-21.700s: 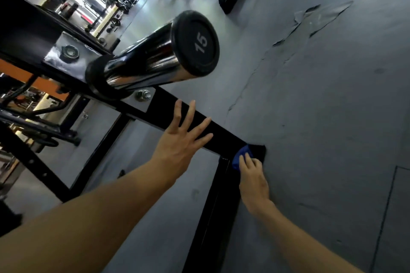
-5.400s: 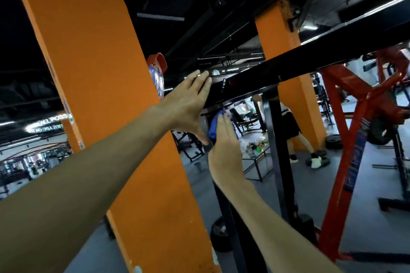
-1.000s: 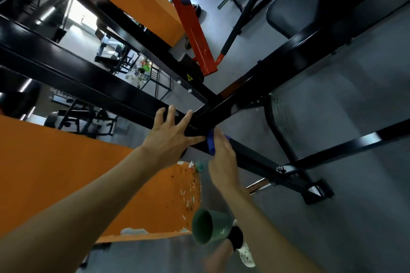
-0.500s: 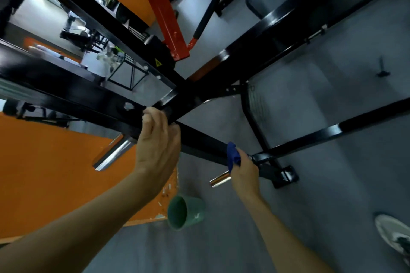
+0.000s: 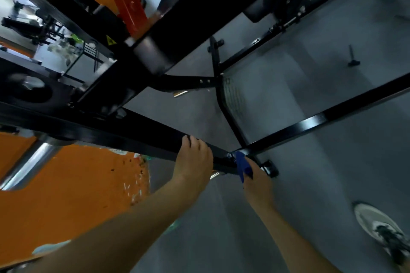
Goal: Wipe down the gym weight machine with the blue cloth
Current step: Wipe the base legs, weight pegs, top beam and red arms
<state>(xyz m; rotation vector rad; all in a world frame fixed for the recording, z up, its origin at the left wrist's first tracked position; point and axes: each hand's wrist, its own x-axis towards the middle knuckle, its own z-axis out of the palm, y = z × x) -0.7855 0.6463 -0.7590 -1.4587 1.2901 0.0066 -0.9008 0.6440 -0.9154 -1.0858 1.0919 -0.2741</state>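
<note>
Fingers (image 5: 195, 143) of the left hand (image 5: 192, 163) curl together over the top edge of a black frame beam (image 5: 124, 135), gripping the smooth, glossy painted metal; the thumb is hidden behind the beam. Just to the right of those fingers, the right hand (image 5: 257, 180) clutches the blue cloth (image 5: 242, 165), a soft, crumpled fold of fabric bunched between thumb and fingers and pressed against the same beam, close to where it reaches a small black foot plate (image 5: 269, 168) on the floor. The right fingers themselves are mostly covered by the cloth and the back of the hand, so how they are spread cannot be told.

Both forearms are bare and stretch back toward the viewer. Beyond the right hand, a second shiny black square bar (image 5: 328, 117) rises away to the upper right, meeting the gripped beam beside the cloth. Further from the fingers, more thick black beams of the weight machine (image 5: 199, 11) cross overhead, one with a small yellow warning triangle (image 5: 109, 40). A curved black tube holding a patch of fine mesh (image 5: 233, 97) stands behind the junction. Left of the left hand, a rounded chrome bar (image 5: 28, 166) gleams in front of a flat orange wall panel (image 5: 66, 195) with chipped, scuffed paint. Under everything lies matte grey rubber flooring (image 5: 310, 184). To the far right of the right hand, a grey and white laced sneaker (image 5: 381, 228) rests on that floor.
</note>
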